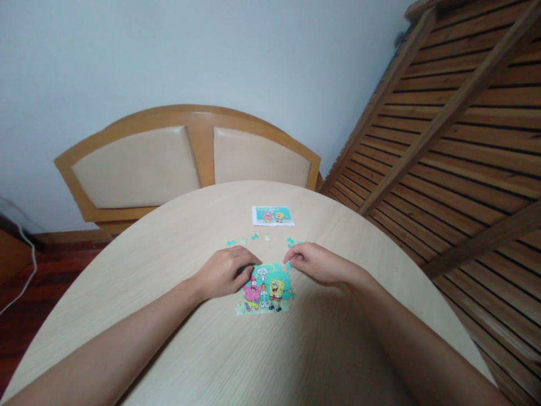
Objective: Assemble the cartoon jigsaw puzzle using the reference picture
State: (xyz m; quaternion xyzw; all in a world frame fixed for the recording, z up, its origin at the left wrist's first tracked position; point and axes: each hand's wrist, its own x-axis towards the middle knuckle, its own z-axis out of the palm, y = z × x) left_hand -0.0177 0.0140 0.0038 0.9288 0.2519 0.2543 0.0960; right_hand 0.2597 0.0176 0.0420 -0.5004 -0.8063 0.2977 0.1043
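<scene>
On the table [203,355], open room extends between the forearms to the near edge of the puzzle [264,288]. The left hand [227,272] rests palm-down at the puzzle's far left corner, thumb spread from curved fingers; the right hand [311,262] meets the far right corner, fingertips together, any pinched piece indeterminable.

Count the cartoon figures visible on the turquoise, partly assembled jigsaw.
3: pink star-shaped figure at left, pale thin figure in the middle, yellow square figure at right; none appears hidden.
</scene>
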